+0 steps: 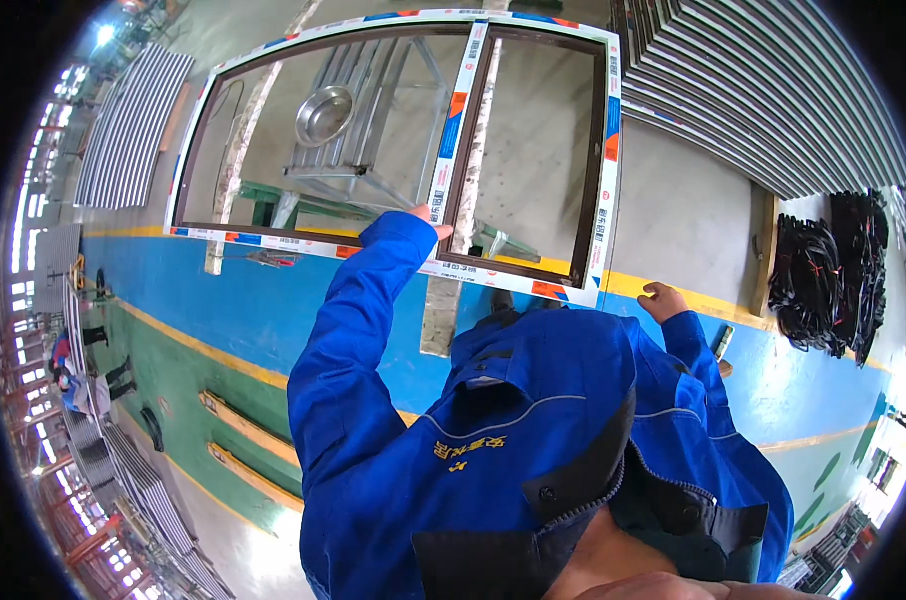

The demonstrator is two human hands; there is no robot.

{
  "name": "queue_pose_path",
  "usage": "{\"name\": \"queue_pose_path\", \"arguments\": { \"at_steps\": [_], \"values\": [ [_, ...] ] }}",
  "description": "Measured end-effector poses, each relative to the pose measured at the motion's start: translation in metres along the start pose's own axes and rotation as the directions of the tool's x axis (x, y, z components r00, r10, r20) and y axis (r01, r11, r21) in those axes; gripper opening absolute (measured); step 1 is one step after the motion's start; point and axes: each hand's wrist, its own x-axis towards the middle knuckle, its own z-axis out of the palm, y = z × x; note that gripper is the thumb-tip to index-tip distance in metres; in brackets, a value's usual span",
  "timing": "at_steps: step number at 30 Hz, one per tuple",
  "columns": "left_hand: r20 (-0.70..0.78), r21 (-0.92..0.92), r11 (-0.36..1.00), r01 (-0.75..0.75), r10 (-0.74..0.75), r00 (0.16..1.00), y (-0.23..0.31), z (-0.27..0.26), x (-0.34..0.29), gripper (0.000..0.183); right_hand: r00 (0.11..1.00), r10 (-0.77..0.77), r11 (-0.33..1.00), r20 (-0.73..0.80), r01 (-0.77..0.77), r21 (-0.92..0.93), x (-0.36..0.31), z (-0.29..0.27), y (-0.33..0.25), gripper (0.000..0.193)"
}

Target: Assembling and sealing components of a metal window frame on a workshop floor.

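Note:
A large rectangular window frame (460,120), brown inside with white printed protective film, lies flat on supports before me. A crossbar divides it into a wide left opening and a narrower right one. My left hand (431,222) is closed on the crossbar near the frame's near edge. Off the frame's near right corner, my right hand (663,300) is held apart from it, with its fingers bent together. Whether something small sits between those fingers is too small to tell.
Through the left opening show a metal rack (373,110) and a round metal bowl (324,114). Stacked profiles (773,90) stand at the far right, near bundled black strips (813,275). Yellow bars (253,430) lie on the floor at left; other people (78,390) are beyond them.

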Motion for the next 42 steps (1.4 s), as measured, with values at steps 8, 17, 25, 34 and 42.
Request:
{"name": "queue_pose_path", "arguments": {
  "at_steps": [8, 17, 25, 34, 42],
  "values": [
    [0.164, -0.111, 0.994, -0.011, 0.029, 0.986, -0.031, -0.001, 0.020, 0.059, 1.000, -0.013, 1.000, 0.017, 0.013, -0.001, 0.001, -0.002, -0.005, 0.047],
    [0.092, -0.073, 0.997, -0.001, 0.008, 0.996, -0.029, 0.004, 0.011, 0.067, 1.000, -0.026, 0.999, 0.006, 0.025, 0.044, 0.002, 0.003, -0.006, 0.047],
    [-0.055, -0.067, 0.998, 0.002, -0.006, 0.998, 0.046, -0.032, -0.054, 0.041, 1.000, -0.031, 0.988, -0.004, 0.031, 0.152, 0.004, 0.025, 0.030, 0.047],
    [-0.587, -0.044, 0.985, -0.168, 0.111, 0.802, 0.049, 0.024, -0.113, 0.025, 0.999, -0.044, 0.983, 0.011, 0.041, 0.178, 0.009, 0.015, 0.028, 0.046],
    [-0.340, -0.453, 0.888, 0.077, -0.252, 0.906, 0.079, 0.104, -0.199, 0.027, 0.988, -0.149, 0.974, -0.038, 0.153, 0.167, 0.035, -0.015, -0.047, 0.051]
  ]
}}
